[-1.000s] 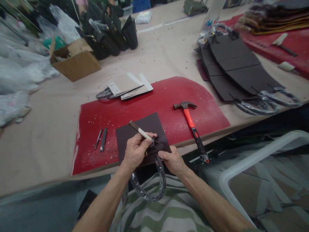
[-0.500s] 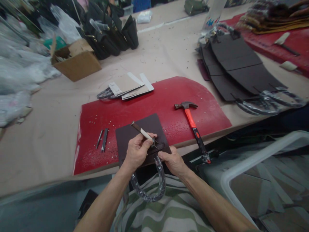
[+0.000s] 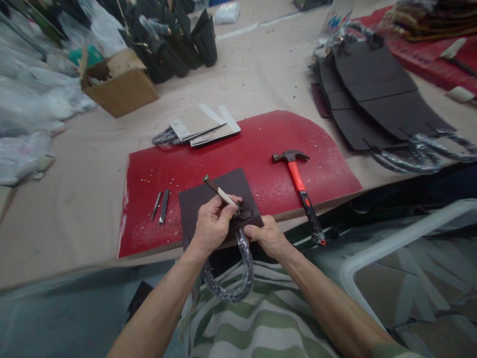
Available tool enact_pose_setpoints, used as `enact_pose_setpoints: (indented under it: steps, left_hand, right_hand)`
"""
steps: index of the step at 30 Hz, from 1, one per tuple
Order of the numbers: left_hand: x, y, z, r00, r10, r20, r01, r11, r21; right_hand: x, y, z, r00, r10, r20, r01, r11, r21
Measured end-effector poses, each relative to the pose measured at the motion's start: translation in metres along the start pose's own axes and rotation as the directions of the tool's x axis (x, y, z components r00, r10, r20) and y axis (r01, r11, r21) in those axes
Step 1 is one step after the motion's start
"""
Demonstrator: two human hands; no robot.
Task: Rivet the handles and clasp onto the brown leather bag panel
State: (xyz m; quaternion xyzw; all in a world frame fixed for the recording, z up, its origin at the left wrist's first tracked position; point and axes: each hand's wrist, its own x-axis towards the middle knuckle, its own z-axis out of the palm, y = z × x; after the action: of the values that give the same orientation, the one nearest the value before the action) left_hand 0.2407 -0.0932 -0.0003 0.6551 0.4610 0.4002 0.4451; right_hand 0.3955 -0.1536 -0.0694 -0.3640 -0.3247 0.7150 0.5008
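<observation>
At the centre of the frame, the left hand (image 3: 212, 226) has its fingers clamped on a tool (image 3: 225, 195), above the dark panel (image 3: 196, 200). The right hand (image 3: 270, 238) pinches the panel's lower right edge. A wrapped handle (image 3: 249, 268) loops below. Right of centre, a hammer (image 3: 296, 174) lies across the red mat (image 3: 223, 156).

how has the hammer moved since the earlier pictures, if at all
No: the hammer lies at the same place and angle against the red mat; only the view shifted.
</observation>
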Motion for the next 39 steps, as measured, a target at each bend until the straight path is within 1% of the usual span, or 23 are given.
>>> enact_pose_setpoints:
  steps: [7, 12, 15, 19, 22, 26, 30, 33, 34, 35, 36, 37, 38, 39]
  left_hand:
    - [-0.007, -0.003, 0.005, 0.988, 0.147, -0.052, -0.141, 0.984, 0.11]
    - [-0.005, -0.009, 0.008, 0.986, 0.16, -0.056, -0.151, 0.978, 0.145]
    - [-0.003, -0.017, 0.009, 0.984, 0.168, -0.06, -0.156, 0.975, 0.158]
    - [-0.002, -0.03, 0.01, 0.981, 0.182, -0.067, -0.168, 0.97, 0.177]
    - [-0.003, -0.038, 0.012, 0.976, 0.208, -0.059, -0.195, 0.964, 0.181]
    - [-0.007, -0.047, 0.015, 0.969, 0.247, -0.017, -0.237, 0.947, 0.218]
    - [-0.012, -0.054, 0.019, 0.955, 0.297, 0.018, -0.291, 0.919, 0.266]
    - [-0.014, -0.058, 0.022, 0.935, 0.351, 0.049, -0.35, 0.893, 0.283]
    - [-0.014, -0.058, 0.022, 0.929, 0.366, 0.059, -0.367, 0.886, 0.283]
    - [-0.014, -0.059, 0.022, 0.923, 0.379, 0.065, -0.382, 0.88, 0.282]
    - [-0.014, -0.059, 0.023, 0.919, 0.388, 0.069, -0.391, 0.877, 0.28]
    - [-0.014, -0.059, 0.023, 0.917, 0.393, 0.07, -0.396, 0.876, 0.276]
    - [-0.014, -0.059, 0.023, 0.916, 0.395, 0.07, -0.398, 0.875, 0.273]
    - [-0.014, -0.059, 0.023, 0.916, 0.396, 0.069, -0.399, 0.876, 0.271]
  right_hand:
    - [0.003, -0.006, 0.008, 0.994, 0.068, -0.081, -0.067, 0.997, 0.024]
    - [0.006, -0.006, 0.012, 0.986, 0.092, -0.141, -0.091, 0.996, 0.015]
    - [0.007, -0.008, 0.018, 0.978, 0.104, -0.181, -0.107, 0.994, -0.008]
    - [0.007, -0.013, 0.027, 0.955, 0.149, -0.257, -0.167, 0.985, -0.049]
    - [0.005, -0.016, 0.031, 0.929, 0.205, -0.308, -0.244, 0.965, -0.093]
    - [0.003, -0.016, 0.033, 0.892, 0.271, -0.361, -0.348, 0.923, -0.166]
    - [-0.004, -0.017, 0.032, 0.879, 0.294, -0.375, -0.405, 0.875, -0.265]
    - [-0.015, -0.027, 0.023, 0.877, 0.283, -0.388, -0.434, 0.813, -0.388]
    - [-0.019, -0.033, 0.018, 0.878, 0.27, -0.395, -0.435, 0.793, -0.426]
    - [-0.024, -0.041, 0.011, 0.885, 0.224, -0.408, -0.418, 0.768, -0.486]
    - [-0.029, -0.049, 0.004, 0.894, 0.129, -0.429, -0.38, 0.724, -0.576]
    - [-0.033, -0.058, -0.004, 0.895, -0.014, -0.445, -0.333, 0.643, -0.69]
    - [-0.037, -0.067, -0.012, 0.878, -0.188, -0.441, -0.294, 0.515, -0.805]
    - [-0.04, -0.075, -0.021, 0.844, -0.355, -0.402, -0.28, 0.346, -0.895]
